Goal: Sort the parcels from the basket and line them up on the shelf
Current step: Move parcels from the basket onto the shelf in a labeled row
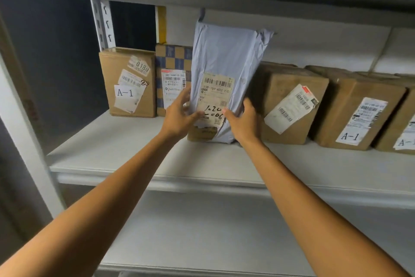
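A: Biggest thing?
B: White metal shelf point(134, 164). Its board ran under both hands and on past them to either side.
A: Task parcel?
B: Grey mailer point(226, 56), upright between the hands, top well above them, lower end down at the board.
A: Other parcels?
B: All in a row on the same board. Right of the right hand: tilted-label box point(292, 101) just beside it, then far-right box point(359, 110) marked A-1, then another cut off by the frame edge. Left of the left hand: checkered box point(173, 59) nearest, corner box point(129, 81) marked A-1 beyond. Small brown box point(202, 134) below the left hand, partly covered by the mailer.
A: Hands?
B: Left hand point(179, 115) gripped the mailer's left edge, thumb on front. Right hand point(243, 121) gripped the right edge, thumb on front too.
A: Smallest?
B: Shipping label point(216, 95) on the mailer, both thumbs touching its lower part.
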The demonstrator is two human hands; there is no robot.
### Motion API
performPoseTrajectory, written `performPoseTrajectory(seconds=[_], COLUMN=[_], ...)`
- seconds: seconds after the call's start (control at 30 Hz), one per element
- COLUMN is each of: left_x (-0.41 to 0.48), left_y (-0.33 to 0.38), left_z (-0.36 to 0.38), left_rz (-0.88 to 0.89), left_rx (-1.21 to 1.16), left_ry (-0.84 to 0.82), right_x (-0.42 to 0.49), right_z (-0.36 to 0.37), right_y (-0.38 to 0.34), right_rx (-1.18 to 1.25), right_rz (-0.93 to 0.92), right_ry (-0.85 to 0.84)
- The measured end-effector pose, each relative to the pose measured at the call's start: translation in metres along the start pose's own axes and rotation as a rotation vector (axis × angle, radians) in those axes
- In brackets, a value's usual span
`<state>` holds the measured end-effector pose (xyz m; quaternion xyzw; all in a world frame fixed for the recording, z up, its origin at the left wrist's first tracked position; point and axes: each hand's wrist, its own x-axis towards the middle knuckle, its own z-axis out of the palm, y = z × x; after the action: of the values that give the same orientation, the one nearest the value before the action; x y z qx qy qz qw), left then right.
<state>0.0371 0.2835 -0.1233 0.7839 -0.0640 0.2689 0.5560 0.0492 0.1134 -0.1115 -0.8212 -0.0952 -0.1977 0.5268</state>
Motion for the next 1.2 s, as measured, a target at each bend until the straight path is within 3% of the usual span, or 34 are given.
performPoseTrajectory(seconds=[0.43, 0.83, 1.07, 1.2], left_x=[0.014, 0.009, 0.009, 0.005], left_y=[-0.008, 0.002, -0.005, -0.016], left_z=[0.008, 0.014, -0.005, -0.011], left_rz=[-0.066, -0.078, -0.049, -0.209], left_rx=[0.065, 0.052, 0.24, 0.355], left_ry=[-0.066, -0.052, -0.266, -0.152], right_x=[0.02, 0.025, 0.025, 0.025], right_z=[0.019, 0.014, 0.02, 0.022], right_y=[0.005, 0.019, 0.022, 0.022], right_rx=[-0.032, 0.008, -0.039, -0.063], right_rz=[0.052, -0.033, 0.013, 0.001], right_ry=[-0.018, 0.016, -0.011, 0.057])
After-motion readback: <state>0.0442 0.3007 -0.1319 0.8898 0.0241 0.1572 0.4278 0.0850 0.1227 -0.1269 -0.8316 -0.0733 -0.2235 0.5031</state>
